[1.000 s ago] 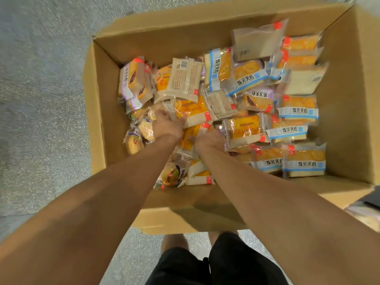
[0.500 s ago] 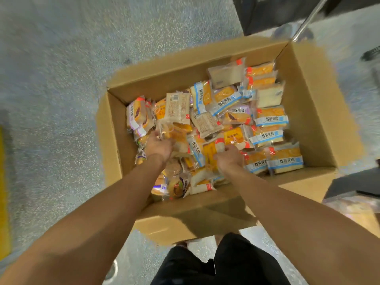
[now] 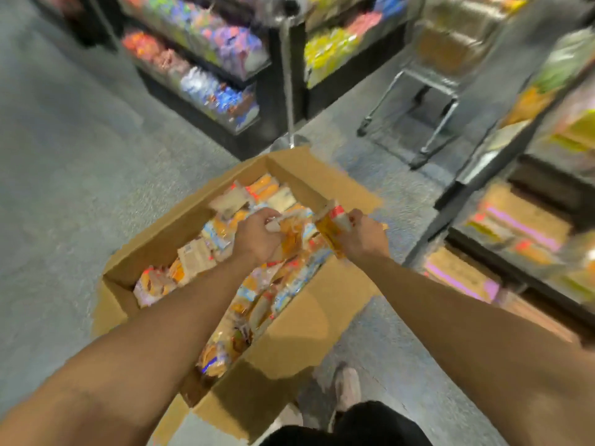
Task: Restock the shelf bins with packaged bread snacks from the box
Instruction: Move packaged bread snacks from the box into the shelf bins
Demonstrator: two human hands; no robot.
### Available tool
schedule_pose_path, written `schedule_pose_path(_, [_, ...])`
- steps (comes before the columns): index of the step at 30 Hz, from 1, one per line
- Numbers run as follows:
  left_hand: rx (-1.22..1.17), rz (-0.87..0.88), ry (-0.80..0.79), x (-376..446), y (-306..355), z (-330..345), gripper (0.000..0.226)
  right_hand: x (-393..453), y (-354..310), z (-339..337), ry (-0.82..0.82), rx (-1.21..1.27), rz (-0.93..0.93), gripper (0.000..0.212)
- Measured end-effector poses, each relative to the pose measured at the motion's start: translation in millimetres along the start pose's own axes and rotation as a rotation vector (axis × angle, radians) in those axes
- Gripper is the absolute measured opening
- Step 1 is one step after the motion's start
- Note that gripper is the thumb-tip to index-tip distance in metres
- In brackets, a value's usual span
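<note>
The open cardboard box [image 3: 299,320] sits on the floor, full of bread packets [image 3: 196,257]. Above it, the left hand [image 3: 257,236] grips several orange packets [image 3: 291,239]; the right hand [image 3: 367,238] grips another packet [image 3: 333,225]. Motion blur leaves the labels unreadable. Shelf bins [image 3: 521,226] stand at right.

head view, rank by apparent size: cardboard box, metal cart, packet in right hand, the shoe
1. cardboard box, largest by far.
2. metal cart, though it stands farther off, so its true size is unsure.
3 and 4. packet in the right hand and shoe: look alike, both blurred, not ranked.
</note>
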State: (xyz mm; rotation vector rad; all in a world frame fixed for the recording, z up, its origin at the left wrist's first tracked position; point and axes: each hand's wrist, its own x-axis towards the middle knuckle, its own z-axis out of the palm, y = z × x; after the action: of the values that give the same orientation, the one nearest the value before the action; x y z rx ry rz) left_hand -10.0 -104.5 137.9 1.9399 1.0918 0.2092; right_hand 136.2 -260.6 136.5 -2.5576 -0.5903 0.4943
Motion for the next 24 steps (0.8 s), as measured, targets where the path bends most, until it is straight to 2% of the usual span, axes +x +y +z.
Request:
schedule_pose_path(6, [0.084, 0.294, -0.18, -27, 140, 97, 0.033, -24, 104, -135, 0.221, 0.031, 0.104, 0.025])
schedule_pose_path(10, [0.145, 0.484, -0.274, -59, 236, 189, 0.039, -48, 204, -222, 0.35, 0.06, 0.208, 0.029])
schedule_pose_path(17, [0.2, 0.629, -0.355, -122, 378, 360, 0.04, -80, 383, -348, 0.484, 0.052, 0.369, 0.028])
schedule_pose_path(24, [0.231, 0.782, -0.429, -153, 487, 470, 0.035, -75, 489, -435, 0.548, -0.011, 0.435, 0.023])
